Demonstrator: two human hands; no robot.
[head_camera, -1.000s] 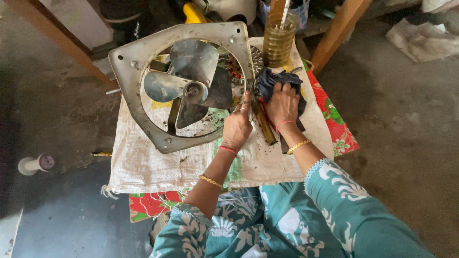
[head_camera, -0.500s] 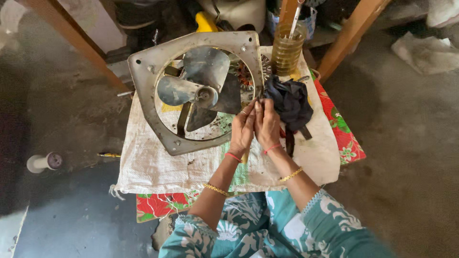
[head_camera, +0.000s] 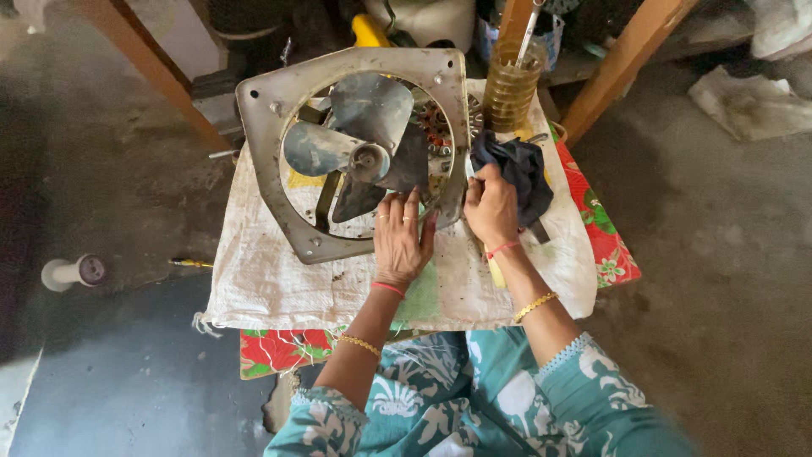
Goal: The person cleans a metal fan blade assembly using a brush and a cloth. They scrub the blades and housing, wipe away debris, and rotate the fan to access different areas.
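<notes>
Left hand: my left hand (head_camera: 404, 241) lies flat and open, palm down, fingers (head_camera: 413, 210) spread against the near rim of the exhaust fan; it grips nothing, it only presses on the frame.
Right hand: my right hand (head_camera: 493, 206) is closed around a dark rag (head_camera: 518, 172), bunching the cloth against the right edge of the fan frame.
Exhaust fan: the exhaust fan (head_camera: 279, 127) is a square grey metal frame with a round opening, lying tilted on the low table, its far edge raised; it sits left of centre, just beyond both my hands.
Blades: the dull metal blades (head_camera: 372, 106) and hub fill the opening, just beyond my left fingertips.
Rag: dark blue-black, crumpled, hanging to the right of my right hand, touching the frame's right side.
Sack cloth: a white woven sack cloth (head_camera: 271, 283) covers the table under the fan and reaches toward me.
Tablecloth: a red floral tablecloth (head_camera: 613, 250) shows beneath it at the right and near edges.
Jar: a ribbed jar (head_camera: 510, 89) of yellowish liquid with a stick in it stands at the far right, just beyond the rag.
Floor: a white spool (head_camera: 72, 272) lies far left on the concrete floor, well apart from the table; a small screwdriver (head_camera: 190, 263) lies between them.
</notes>
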